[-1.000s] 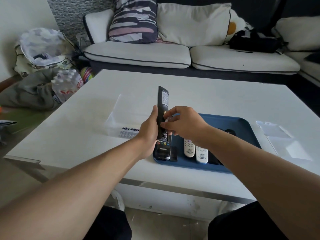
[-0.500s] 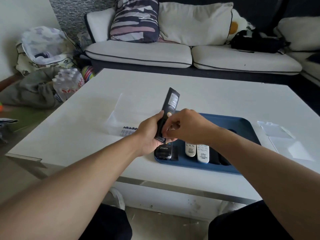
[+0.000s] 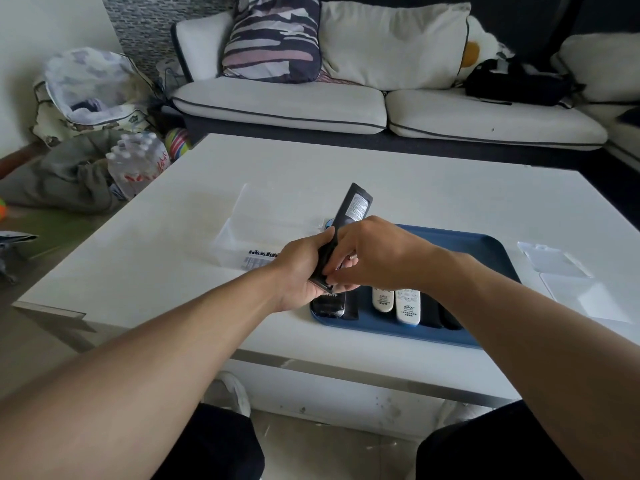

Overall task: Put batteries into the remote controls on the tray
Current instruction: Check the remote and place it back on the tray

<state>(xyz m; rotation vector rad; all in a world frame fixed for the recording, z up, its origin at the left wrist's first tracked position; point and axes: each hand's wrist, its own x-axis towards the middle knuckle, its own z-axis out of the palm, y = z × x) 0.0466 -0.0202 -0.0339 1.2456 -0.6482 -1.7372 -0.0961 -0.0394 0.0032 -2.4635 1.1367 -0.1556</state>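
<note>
At frame centre, your left hand (image 3: 304, 271) gripped the black remote (image 3: 346, 223) above the blue tray (image 3: 485, 244); your right hand (image 3: 367, 258) pinched at its lower end, contents hidden. Steady the body and press squarely there. Batteries (image 3: 261, 255) lay left; white remotes (image 3: 396, 303) crowded underneath.

One view only — a wide-angle camera on the person's head, looking forward and down along both bare forearms. The left hand (image 3: 304, 268) and right hand (image 3: 377, 258) meet close below it near mid-frame, over the glossy white low table (image 3: 415, 188). Beyond the hands it faces a white cushioned sofa (image 3: 311, 102) — straight lines bow toward the edges.
</note>
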